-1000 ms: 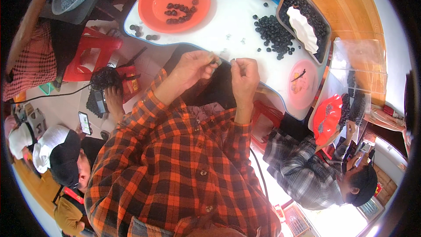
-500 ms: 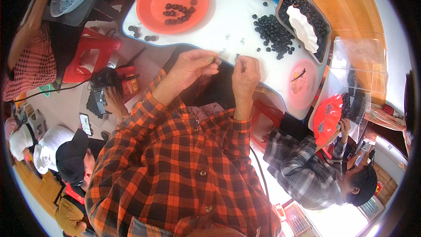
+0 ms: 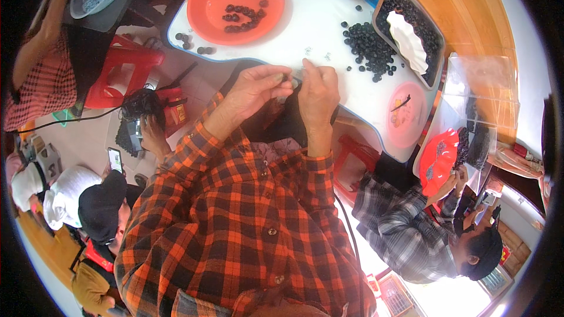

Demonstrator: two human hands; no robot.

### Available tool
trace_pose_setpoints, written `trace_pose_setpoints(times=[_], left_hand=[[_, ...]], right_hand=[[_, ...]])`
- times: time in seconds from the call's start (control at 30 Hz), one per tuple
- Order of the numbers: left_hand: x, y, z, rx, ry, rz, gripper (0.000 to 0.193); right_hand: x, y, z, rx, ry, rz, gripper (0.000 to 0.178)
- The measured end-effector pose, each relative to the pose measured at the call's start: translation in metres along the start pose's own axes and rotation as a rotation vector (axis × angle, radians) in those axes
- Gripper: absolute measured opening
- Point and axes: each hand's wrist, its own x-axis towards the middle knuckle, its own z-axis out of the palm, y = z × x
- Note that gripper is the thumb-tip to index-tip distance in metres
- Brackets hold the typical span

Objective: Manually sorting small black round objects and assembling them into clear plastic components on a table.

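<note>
My left hand (image 3: 262, 87) is in front of the white table's (image 3: 294, 20) near edge, thumb and fingers pinched on a small dark piece, mostly covered by the fingertips. Close on its right, my right hand (image 3: 318, 97) reaches over the edge with thumb and index finger together; whatever they hold is too small to make out. Small clear bits (image 3: 308, 51) lie on the tabletop just beyond my right fingertips. Farther left stands an orange-red basin (image 3: 205, 3) holding several dark round pieces (image 3: 254, 22). To the right spreads a heap of small black round pieces (image 3: 369, 48).
A tray (image 3: 433, 81) of black pieces with a white scalloped dish (image 3: 406, 41) stands at the right. Nearer are a pink plate (image 3: 405, 129) and a co-worker's red dish (image 3: 433, 170). Red stools (image 3: 120, 76) and other people flank me. A cable (image 3: 346, 217) runs along my right side.
My right hand has moved left and forward, toward the clear bits and nearer my left hand. My left hand has stayed almost in place, still pinched.
</note>
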Motion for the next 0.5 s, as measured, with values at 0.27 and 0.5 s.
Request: trace_pose_setpoints(times=[0.27,0.5], left_hand=[[-0.0004,-0.0009,-0.0002,-0.01,0.012,0.014,0.026],[-0.0005,-0.0002,-0.0053,-0.07,-0.036,-0.011,0.028]], right_hand=[[0.001,-0.0007,0.0015,-0.01,0.002,-0.01,0.012],[-0.0078,-0.0056,-0.0039,0.307,0.076,0.133,0.01]])
